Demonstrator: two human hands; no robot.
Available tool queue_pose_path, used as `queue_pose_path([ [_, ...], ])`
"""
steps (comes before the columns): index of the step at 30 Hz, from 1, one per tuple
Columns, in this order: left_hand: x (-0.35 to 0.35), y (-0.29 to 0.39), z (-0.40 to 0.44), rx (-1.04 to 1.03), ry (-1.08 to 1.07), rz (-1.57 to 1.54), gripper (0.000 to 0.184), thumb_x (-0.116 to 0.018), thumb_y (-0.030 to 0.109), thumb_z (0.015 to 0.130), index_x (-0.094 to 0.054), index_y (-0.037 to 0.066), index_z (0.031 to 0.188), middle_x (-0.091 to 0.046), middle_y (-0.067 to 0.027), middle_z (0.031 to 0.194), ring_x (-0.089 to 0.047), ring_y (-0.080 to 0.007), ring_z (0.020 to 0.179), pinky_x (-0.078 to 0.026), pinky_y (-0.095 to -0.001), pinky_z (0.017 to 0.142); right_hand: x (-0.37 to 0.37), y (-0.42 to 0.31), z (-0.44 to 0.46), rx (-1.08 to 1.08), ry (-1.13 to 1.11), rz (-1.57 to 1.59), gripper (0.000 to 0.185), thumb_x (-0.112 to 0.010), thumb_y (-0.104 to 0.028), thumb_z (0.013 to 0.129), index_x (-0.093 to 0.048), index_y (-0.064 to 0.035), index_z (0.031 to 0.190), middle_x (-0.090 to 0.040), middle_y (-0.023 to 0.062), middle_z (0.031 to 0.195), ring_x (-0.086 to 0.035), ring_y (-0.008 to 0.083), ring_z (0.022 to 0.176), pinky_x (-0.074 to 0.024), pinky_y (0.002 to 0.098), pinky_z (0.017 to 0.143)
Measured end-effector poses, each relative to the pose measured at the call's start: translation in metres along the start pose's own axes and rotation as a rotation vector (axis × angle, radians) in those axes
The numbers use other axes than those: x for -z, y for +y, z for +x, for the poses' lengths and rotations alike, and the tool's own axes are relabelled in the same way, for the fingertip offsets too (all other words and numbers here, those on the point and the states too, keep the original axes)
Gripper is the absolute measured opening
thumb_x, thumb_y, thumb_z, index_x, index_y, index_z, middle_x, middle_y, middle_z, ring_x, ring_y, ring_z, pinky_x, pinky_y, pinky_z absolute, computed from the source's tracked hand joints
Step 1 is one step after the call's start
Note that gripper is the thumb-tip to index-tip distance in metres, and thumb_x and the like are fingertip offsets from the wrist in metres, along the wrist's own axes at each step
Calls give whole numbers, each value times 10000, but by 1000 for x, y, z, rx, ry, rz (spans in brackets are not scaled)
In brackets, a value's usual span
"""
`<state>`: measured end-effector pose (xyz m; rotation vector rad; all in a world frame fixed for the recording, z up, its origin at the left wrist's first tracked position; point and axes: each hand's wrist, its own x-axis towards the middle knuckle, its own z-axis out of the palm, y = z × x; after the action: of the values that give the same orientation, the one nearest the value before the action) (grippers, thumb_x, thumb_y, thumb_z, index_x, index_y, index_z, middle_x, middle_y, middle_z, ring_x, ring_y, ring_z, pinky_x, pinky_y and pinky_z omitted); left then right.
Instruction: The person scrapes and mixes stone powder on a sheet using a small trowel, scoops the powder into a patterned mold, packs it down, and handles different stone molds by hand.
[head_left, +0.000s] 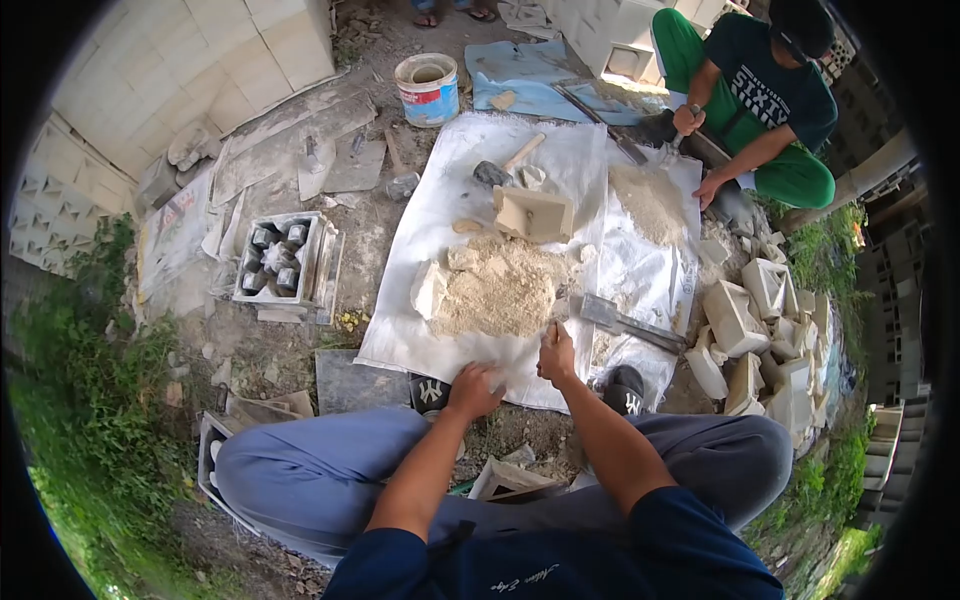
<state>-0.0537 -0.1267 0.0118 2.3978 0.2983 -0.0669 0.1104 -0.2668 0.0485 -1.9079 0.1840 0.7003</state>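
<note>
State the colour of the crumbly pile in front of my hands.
The crumbly pile is pale sandy beige, seen best in the head view.

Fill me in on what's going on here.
A seated person has the right hand closed beside the rubble; what it holds, if anything, is unclear. The left hand rests at the near edge of the sheet. A hammer lies right of the rubble. A co-worker holds a tool by another heap.

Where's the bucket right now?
In the head view, the bucket stands near the top, slightly left of centre, just left of the blue sheet, by a far corner of the white sheet.
</note>
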Motion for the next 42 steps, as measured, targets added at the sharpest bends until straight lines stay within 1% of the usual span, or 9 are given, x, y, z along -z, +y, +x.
queue_pose_path([
  [6, 44, -16, 1, 299, 319, 354, 453, -687, 340, 857, -697, 89, 1234, -563, -115, 1463, -400, -341, 1446, -198, -625, 1210, -31, -11, -13, 51, -180, -96, 598, -611, -175, 1001, -391, -95, 1551, -674, 132, 753, -576, 174, 474, -445, 348, 363],
  [11, 50, -40, -23, 450, 231, 275, 631, -618, 468, 907, -527, 224, 1482, -376, -118, 1615, -284, -384, 1512, -114, -653, 1223, -41, -10, -19, 523, -30, -513, 586, -616, -122, 950, -447, -97, 1510, -682, 224, 1253, -717, 416, 927, -589, 444, 778],
  [14, 47, -41, -18, 532, 198, 207, 674, -609, 492, 923, -438, 286, 1542, -295, -128, 1657, -207, -380, 1542, -97, -657, 1220, -25, -23, -35, 494, -104, -594, 577, -605, -112, 945, -457, -107, 1502, -676, 246, 1227, -640, 476, 1090, -540, 475, 942],
  [22, 39, -30, -4, 690, 161, 211, 668, -608, 450, 948, -404, 287, 1562, -213, -131, 1686, -151, -362, 1563, -89, -653, 1223, -25, -23, -35, 600, -117, -484, 563, -554, -138, 1005, -381, -126, 1541, -626, 215, 1354, -616, 454, 1176, -534, 484, 954],
  [24, 34, -35, -5, 691, 182, 190, 662, -608, 434, 951, -403, 283, 1562, -212, -130, 1687, -147, -363, 1564, -89, -652, 1224, -33, -18, -52, 606, -104, -588, 594, -510, -184, 1026, -301, -199, 1581, -680, 280, 1165, -646, 515, 1011, -529, 572, 851],
  [25, 30, -36, -6, 680, 199, 169, 656, -607, 417, 955, -401, 279, 1562, -211, -129, 1688, -143, -363, 1566, -90, -651, 1224, -28, -21, -64, 402, -232, -693, 592, -479, -173, 1061, -233, -152, 1599, -600, 225, 1394, -590, 482, 1215, -503, 510, 1003],
  [29, 40, -31, 0, 655, 203, 169, 663, -622, 408, 948, -404, 267, 1559, -212, -139, 1685, -142, -376, 1563, -95, -661, 1219, -24, -8, -75, 437, -258, -557, 525, -473, -202, 1074, -339, -150, 1579, -624, 284, 1329, -583, 473, 1245, -499, 503, 1010],
  [37, 44, -20, 3, 673, 177, 209, 654, -618, 367, 941, -425, 202, 1544, -204, -179, 1671, -154, -402, 1554, -94, -710, 1198, -57, -24, -28, 357, -223, -531, 411, -450, -253, 1079, -502, -140, 1471, -667, 317, 1193, -617, 502, 1148, -524, 533, 937],
  [42, 33, -30, 7, 656, 182, 272, 665, -620, 365, 942, -407, 201, 1551, -193, -186, 1670, -149, -413, 1553, -91, -724, 1191, -77, -53, 10, 318, -254, -587, 355, -454, -258, 1068, -561, -135, 1384, -709, 291, 890, -694, 459, 683, -568, 536, 668],
])
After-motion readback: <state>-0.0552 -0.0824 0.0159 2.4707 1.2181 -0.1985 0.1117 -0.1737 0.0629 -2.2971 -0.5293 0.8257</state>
